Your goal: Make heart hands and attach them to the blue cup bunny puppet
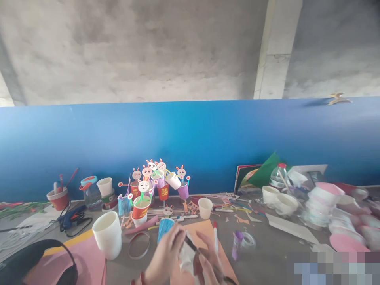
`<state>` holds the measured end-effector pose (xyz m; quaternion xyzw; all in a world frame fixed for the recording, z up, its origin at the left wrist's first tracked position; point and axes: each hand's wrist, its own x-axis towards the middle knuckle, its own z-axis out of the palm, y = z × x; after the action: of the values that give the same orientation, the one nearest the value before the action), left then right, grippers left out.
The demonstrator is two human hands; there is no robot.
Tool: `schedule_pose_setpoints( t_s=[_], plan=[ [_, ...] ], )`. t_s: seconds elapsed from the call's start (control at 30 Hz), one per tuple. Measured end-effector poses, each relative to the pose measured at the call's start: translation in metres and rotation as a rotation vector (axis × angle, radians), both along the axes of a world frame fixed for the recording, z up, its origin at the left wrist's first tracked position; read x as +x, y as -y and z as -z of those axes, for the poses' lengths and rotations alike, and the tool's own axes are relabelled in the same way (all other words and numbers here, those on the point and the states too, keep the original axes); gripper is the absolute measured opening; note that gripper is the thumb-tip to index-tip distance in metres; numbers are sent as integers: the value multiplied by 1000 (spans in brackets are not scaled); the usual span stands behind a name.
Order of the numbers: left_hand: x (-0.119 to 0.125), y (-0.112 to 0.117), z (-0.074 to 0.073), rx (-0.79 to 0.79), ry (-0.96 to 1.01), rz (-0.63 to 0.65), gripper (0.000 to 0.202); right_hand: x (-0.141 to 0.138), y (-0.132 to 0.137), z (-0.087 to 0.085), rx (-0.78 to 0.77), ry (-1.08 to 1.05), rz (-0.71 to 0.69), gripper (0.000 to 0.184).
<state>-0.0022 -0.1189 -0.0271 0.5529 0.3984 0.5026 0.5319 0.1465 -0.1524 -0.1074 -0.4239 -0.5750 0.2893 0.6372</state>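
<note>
Head view: risk of the white paper (187,259) slipping or tearing under the tool's tip, likely from a thin pinch. Left hand (166,255) fingers curled shut on the paper; right hand (209,259) fingers closed round a black tool (190,242), tip touching the paper, above the orange sheet (202,229) on the desk (267,257).

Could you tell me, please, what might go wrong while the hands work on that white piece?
The dark tool in the right hand points at the left hand holding the white piece; a slip might nick a finger. The red-capped marker lies loose beside the right hand; a nudge could roll it away. Blur hides the tool's kind.
</note>
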Motion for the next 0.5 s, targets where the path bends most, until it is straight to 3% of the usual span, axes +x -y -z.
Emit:
schedule_pose_setpoints(
  t_s=[0.07, 0.13, 0.27, 0.37, 0.5],
  plan=[
    [-5, -27, -14, 120, -119, -87, 17, 5, -10, -1, -67, -23, -40, 51],
    [-7, -55, -19, 194, -227, -158, 10, 14, -19, -2, -139, 29, 62, 56],
    [0, -87, -7, 281, -459, -138, 5, 29, -25, -4, -162, 252, 89, 39],
    [5, -80, 5, 339, -593, -153, 19, 28, -21, -8, -154, 453, 62, 25],
    [2, -41, 11, 450, -708, -135, 32, 23, -17, -11, -159, 643, 65, 22]
  ],
)
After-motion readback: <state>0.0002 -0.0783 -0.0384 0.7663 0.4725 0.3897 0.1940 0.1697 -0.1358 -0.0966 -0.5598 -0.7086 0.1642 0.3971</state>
